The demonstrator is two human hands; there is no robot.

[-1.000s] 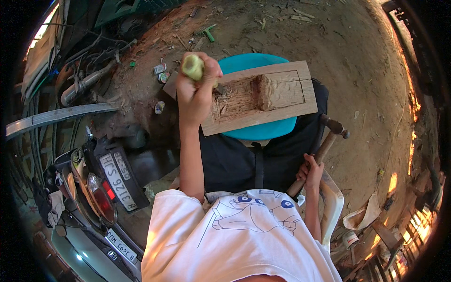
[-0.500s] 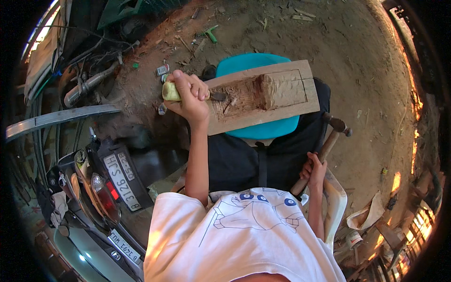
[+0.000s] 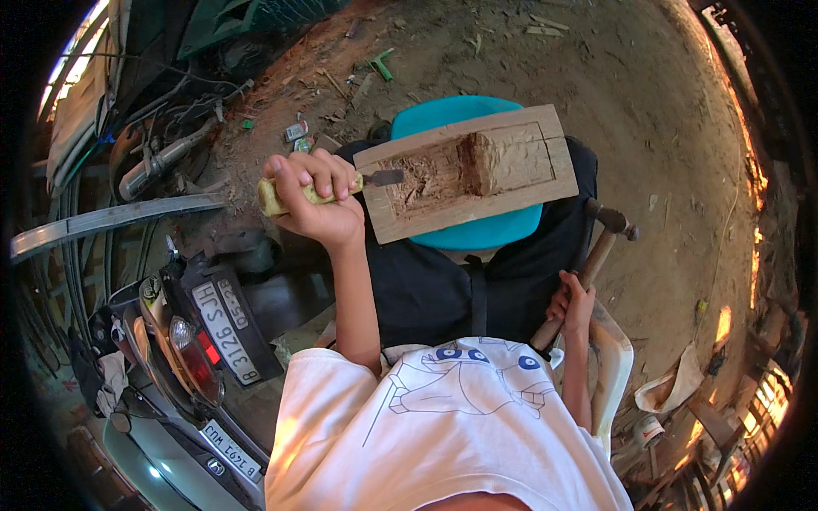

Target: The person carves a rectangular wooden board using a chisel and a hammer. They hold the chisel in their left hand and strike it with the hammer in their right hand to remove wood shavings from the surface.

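Observation:
My left hand (image 3: 322,200) is closed around the yellowish handle of a chisel (image 3: 383,177). Its flat metal blade points right, over the left end of a wooden block (image 3: 520,203). A rough hollow (image 3: 434,181) is cut into the block's left and middle part, with loose chips in it; the right part inside a marked outline is shallower. Under the block is a turquoise stool seat (image 3: 456,108), between my knees. By my right thigh, my right hand (image 3: 571,305) grips the wooden shaft of a hammer (image 3: 609,223), whose dark head points away from me.
Motorcycles (image 3: 192,358) stand close on my left, near a curved metal bar (image 3: 119,219). I sit in a white plastic chair (image 3: 615,358). On the dirt floor lie a small box (image 3: 296,131), a green plastic piece (image 3: 383,64) and wood scraps. Debris (image 3: 673,383) lies to the right.
My left hand has drawn back to the left and tilted, and the chisel lies flatter, with more of its blade showing. The block has shifted slightly left. My right hand keeps the hammer in place.

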